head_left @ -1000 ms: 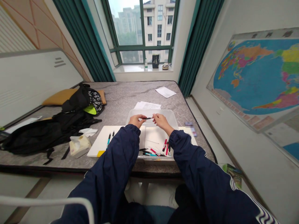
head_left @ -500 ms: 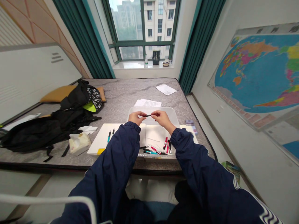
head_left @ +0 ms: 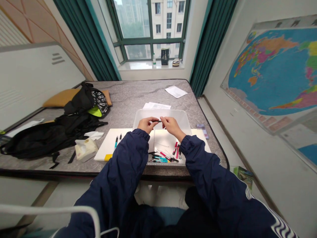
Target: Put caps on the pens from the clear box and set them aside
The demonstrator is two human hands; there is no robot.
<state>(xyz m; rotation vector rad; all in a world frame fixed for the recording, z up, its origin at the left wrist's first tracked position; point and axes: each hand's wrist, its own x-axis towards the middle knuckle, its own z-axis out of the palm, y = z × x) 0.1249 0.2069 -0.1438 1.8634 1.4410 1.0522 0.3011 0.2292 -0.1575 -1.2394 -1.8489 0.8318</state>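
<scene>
Black pen piece (head_left: pixel 159 121) runs left-to-right, pinched by left hand (head_left: pixel 146 125) and right hand (head_left: pixel 171 125).

We find the held pen piece (head_left: pixel 159 121) black and our sleeves (head_left: pixel 131 160) navy, the right one lined with wavy white stripes. The box (head_left: pixel 183 119) looks milky and translucent to us, the loose pens (head_left: pixel 161 159) red, teal and black, the paper (head_left: pixel 107 144) cream, the tab (head_left: pixel 108 157) yellow. We see a grey, marbled mattress (head_left: pixel 138 92), a black bag (head_left: pixel 61 130), a zebra-striped cloth (head_left: pixel 99 100), a lime-green patch (head_left: pixel 95 111), a mustard pillow (head_left: pixel 60 98), dark green curtains (head_left: pixel 86 43) and a map (head_left: pixel 284 72) of blue seas with orange, pink, yellow and green land
</scene>
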